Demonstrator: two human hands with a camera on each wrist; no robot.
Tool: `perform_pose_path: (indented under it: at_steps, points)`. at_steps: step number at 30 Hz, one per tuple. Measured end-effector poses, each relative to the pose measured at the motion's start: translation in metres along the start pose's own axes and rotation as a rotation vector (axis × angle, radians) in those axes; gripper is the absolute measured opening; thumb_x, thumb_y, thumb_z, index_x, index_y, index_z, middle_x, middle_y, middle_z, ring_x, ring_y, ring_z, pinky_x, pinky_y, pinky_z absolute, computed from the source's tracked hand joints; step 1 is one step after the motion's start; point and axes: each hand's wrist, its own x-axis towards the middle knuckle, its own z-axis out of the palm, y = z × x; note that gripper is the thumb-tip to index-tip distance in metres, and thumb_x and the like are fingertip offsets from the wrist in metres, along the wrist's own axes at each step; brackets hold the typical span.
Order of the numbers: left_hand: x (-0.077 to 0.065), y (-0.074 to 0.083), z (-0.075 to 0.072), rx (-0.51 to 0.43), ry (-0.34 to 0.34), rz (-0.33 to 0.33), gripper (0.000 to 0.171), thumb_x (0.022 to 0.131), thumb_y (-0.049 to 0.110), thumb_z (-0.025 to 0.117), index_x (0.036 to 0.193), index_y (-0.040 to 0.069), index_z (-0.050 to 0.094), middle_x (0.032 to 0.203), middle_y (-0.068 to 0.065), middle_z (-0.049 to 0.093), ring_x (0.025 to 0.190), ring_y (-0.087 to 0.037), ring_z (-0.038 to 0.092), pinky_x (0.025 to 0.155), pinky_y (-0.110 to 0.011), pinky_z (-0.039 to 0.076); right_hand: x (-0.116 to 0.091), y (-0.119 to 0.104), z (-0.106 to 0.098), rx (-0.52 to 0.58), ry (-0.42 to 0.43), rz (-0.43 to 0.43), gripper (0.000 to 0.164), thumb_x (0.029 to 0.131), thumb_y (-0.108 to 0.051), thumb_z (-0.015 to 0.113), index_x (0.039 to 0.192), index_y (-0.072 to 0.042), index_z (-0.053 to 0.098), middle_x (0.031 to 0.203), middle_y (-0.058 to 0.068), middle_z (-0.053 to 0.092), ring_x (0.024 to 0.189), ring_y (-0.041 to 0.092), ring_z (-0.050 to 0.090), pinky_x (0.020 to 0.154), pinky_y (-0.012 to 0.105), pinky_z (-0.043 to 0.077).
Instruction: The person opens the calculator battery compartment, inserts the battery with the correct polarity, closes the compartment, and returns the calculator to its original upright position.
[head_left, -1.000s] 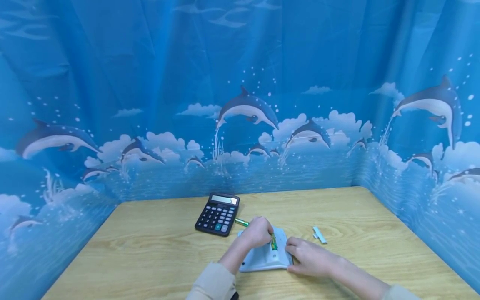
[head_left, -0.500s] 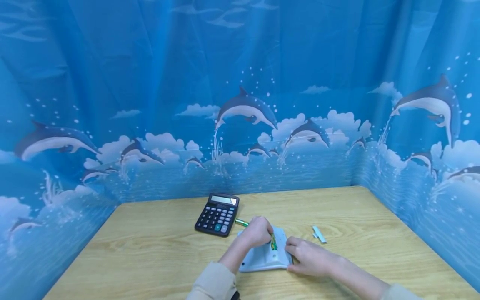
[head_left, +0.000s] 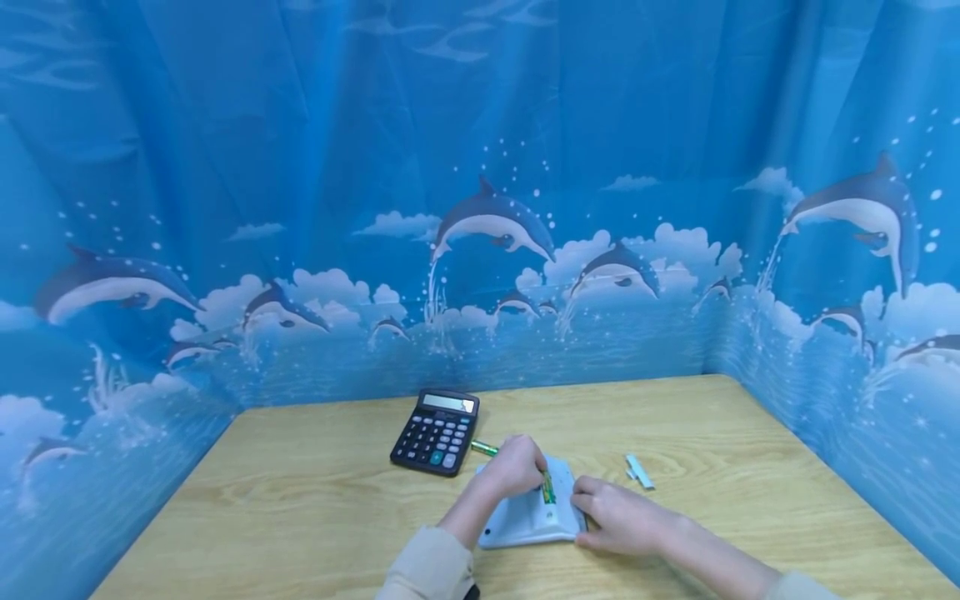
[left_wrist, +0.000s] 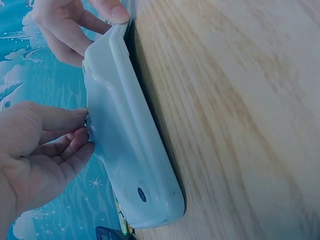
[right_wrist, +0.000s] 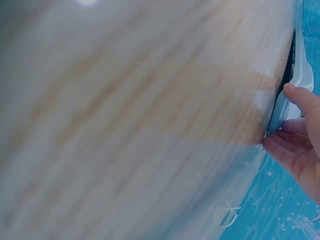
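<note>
At bottom centre, the left hand (head_left: pixel 516 467) pinches one green battery (head_left: pixel 549 490) on one white device (head_left: pixel 517 523), its edge gripped by the right hand (head_left: pixel 621 515). A second battery (head_left: pixel 483 448) lies beside one black calculator (head_left: pixel 435 433), lower middle; one pale strip (head_left: pixel 640 472), lower right.

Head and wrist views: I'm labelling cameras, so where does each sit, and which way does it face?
Head: on the head, facing forward and down at the table and blue curtain; left hand, right hand and sleeves show.
Left wrist: on that wrist, facing the pale device side-on; both hands show.
Right wrist: on that wrist, facing across the table; right hand shows.
Head and left wrist share both hands.
</note>
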Motion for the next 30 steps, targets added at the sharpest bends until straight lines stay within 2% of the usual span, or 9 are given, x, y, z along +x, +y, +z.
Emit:
perform_pose_path:
  at_steps: [12, 18, 25, 30]
  points:
    - [0.0005, 0.0003, 0.0005, -0.005, 0.005, 0.015, 0.019, 0.075, -0.005, 0.067, 0.090, 0.005, 0.073, 0.093, -0.007, 0.068, 0.092, -0.021, 0.060, 0.079, -0.034, 0.051, -0.0006, -0.0010, 0.0003, 0.004, -0.005, 0.013, 0.048, 0.080, -0.031, 0.070, 0.109, 0.007, 0.062, 0.106, 0.009, 0.056, 0.093, 0.016, 0.058, 0.079, 0.026, 0.050]
    - [0.0018, 0.0009, 0.0007, -0.003, 0.010, -0.002, 0.018, 0.075, -0.006, 0.065, 0.086, 0.006, 0.073, 0.089, -0.005, 0.068, 0.085, -0.017, 0.057, 0.073, -0.031, 0.050, -0.0004, -0.0010, 0.0017, -0.017, 0.010, 0.005, 0.047, 0.080, -0.031, 0.070, 0.108, 0.007, 0.063, 0.105, 0.008, 0.056, 0.092, 0.015, 0.058, 0.079, 0.026, 0.050]
    - [0.0007, 0.0010, 0.0018, -0.010, 0.016, 0.017, 0.023, 0.074, -0.011, 0.059, 0.081, 0.004, 0.074, 0.080, -0.004, 0.066, 0.063, -0.013, 0.054, 0.053, -0.024, 0.044, 0.0003, -0.0006, 0.0016, -0.025, 0.023, -0.006, 0.046, 0.080, -0.028, 0.070, 0.107, 0.007, 0.063, 0.104, 0.010, 0.057, 0.092, 0.016, 0.058, 0.080, 0.026, 0.050]
    - [-0.0001, 0.0024, 0.0018, -0.010, 0.029, 0.012, 0.024, 0.073, -0.013, 0.058, 0.083, 0.003, 0.073, 0.085, -0.007, 0.068, 0.064, -0.013, 0.054, 0.053, -0.023, 0.044, 0.0001, 0.0007, -0.0003, -0.016, 0.026, -0.018, 0.046, 0.080, -0.029, 0.070, 0.107, 0.007, 0.063, 0.104, 0.009, 0.057, 0.091, 0.015, 0.058, 0.079, 0.026, 0.050]
